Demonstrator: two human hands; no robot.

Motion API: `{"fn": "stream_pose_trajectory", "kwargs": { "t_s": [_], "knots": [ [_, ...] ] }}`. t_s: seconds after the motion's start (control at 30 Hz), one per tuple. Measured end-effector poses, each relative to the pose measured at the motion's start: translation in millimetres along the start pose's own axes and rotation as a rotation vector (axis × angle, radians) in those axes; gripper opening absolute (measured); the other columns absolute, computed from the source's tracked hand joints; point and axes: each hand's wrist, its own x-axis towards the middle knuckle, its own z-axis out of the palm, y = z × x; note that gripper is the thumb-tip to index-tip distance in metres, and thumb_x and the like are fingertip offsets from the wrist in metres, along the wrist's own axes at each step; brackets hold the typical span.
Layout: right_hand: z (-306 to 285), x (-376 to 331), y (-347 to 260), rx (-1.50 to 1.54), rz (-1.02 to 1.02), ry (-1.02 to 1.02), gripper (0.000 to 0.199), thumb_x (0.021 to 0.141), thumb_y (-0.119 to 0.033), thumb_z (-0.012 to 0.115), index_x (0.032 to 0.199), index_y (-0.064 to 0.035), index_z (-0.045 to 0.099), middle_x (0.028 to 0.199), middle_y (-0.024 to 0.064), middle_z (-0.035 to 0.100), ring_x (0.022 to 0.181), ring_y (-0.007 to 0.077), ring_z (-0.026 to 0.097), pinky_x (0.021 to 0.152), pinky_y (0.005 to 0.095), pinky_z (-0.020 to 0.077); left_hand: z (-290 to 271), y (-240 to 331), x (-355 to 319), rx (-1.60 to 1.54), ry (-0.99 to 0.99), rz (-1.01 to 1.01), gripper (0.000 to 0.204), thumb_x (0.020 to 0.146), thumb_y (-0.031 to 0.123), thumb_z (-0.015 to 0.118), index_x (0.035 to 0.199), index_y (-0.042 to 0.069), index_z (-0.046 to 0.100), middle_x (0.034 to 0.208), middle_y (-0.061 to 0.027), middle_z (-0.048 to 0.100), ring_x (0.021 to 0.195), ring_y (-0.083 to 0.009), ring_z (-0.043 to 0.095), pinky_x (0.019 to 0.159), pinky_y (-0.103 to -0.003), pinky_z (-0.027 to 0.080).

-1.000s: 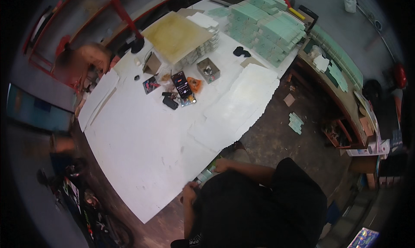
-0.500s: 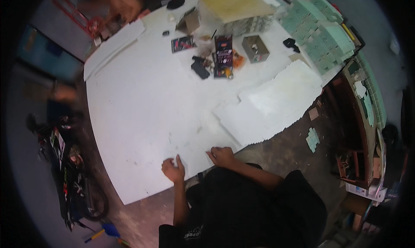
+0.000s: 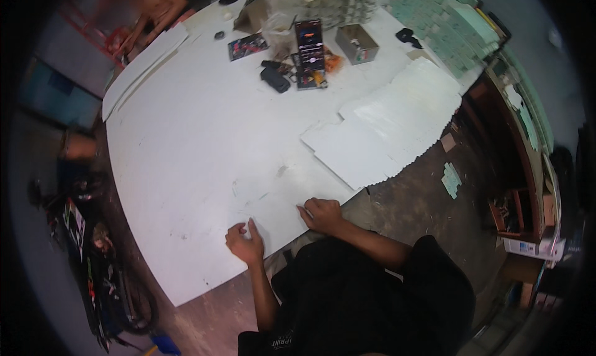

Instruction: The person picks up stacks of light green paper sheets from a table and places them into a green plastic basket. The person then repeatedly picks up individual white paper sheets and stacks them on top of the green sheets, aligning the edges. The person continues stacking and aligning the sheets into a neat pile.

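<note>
A large white sheet [image 3: 205,138] covers the table in front of me. My left hand [image 3: 244,243] rests on its near edge with the thumb raised and the fingers curled, holding nothing that I can see. Just to the right, my right hand [image 3: 321,214] lies on the same edge as a loose fist, index finger pressed to the sheet. A stack of smaller white sheets [image 3: 385,129] overlaps the big one to the right of my hands.
Far across the table lie a black case [image 3: 275,79], printed packets [image 3: 309,42], a small open box [image 3: 356,43] and stacks of pale green tiles [image 3: 447,20]. Another person's hand [image 3: 158,2] shows at the far left. A motorbike [image 3: 93,256] stands left; shelves [image 3: 521,169] stand right.
The view has dropped closer to the near table edge. Both my hands have come up onto the edge of the big white sheet, a little further apart than half a second ago.
</note>
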Motion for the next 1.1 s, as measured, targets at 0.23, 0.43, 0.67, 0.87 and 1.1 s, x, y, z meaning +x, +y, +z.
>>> {"fn": "stream_pose_trajectory", "kwargs": {
  "t_s": [0.23, 0.43, 0.67, 0.87, 1.1],
  "knots": [
    [0, -6, 0, 0.001, 0.026, -0.021, 0.029, 0.088, -0.022, 0.080, 0.073, -0.0085, 0.059, 0.062, 0.0088, 0.062, 0.049, 0.0299, 0.061, 0.043, 0.0421, 0.0454, -3, -1, -2, -0.021, -0.009, 0.029, 0.024, 0.089, 0.028, 0.081, 0.094, 0.007, 0.070, 0.078, -0.0043, 0.060, 0.080, -0.0276, 0.056, 0.077, -0.044, 0.043],
    [-17, 4, -18, 0.437, 0.449, -0.089, 0.017, 0.093, -0.018, 0.077, 0.099, -0.0036, 0.070, 0.079, 0.0133, 0.071, 0.067, 0.0277, 0.071, 0.060, 0.0388, 0.0555, 1, -4, -3, -0.069, 0.011, 0.069, 0.023, 0.089, 0.027, 0.081, 0.095, 0.008, 0.071, 0.079, -0.0043, 0.061, 0.080, -0.0277, 0.057, 0.078, -0.044, 0.043],
    [-151, 83, -106, 0.508, -0.355, 0.803, 0.037, 0.090, -0.018, 0.074, 0.122, -0.0023, 0.064, 0.108, 0.0170, 0.071, 0.095, 0.0278, 0.070, 0.079, 0.0399, 0.0582, -5, -8, 1, -0.019, 0.042, 0.094, 0.021, 0.088, 0.026, 0.081, 0.093, 0.009, 0.070, 0.079, -0.0040, 0.062, 0.080, -0.0271, 0.058, 0.078, -0.043, 0.042],
    [-225, 97, -178, 0.826, -1.086, 1.032, 0.080, 0.086, 0.016, 0.068, 0.158, -0.0168, 0.049, 0.170, -0.0062, 0.037, 0.161, 0.0139, 0.020, 0.107, 0.0253, 0.0473, -2, -1, 0, -0.030, -0.002, 0.039, 0.020, 0.088, 0.025, 0.082, 0.093, 0.011, 0.069, 0.079, -0.0031, 0.062, 0.080, -0.0268, 0.058, 0.078, -0.043, 0.041],
    [-225, 114, -157, 0.998, -1.036, 0.822, 0.069, 0.088, 0.010, 0.069, 0.150, -0.0133, 0.053, 0.162, -0.0014, 0.042, 0.153, 0.0170, 0.027, 0.106, 0.0284, 0.0478, -4, 1, 3, -0.017, 0.011, 0.044, 0.019, 0.087, 0.024, 0.082, 0.093, 0.012, 0.069, 0.079, -0.0013, 0.061, 0.080, -0.0246, 0.057, 0.077, -0.041, 0.040]
  ]
}}
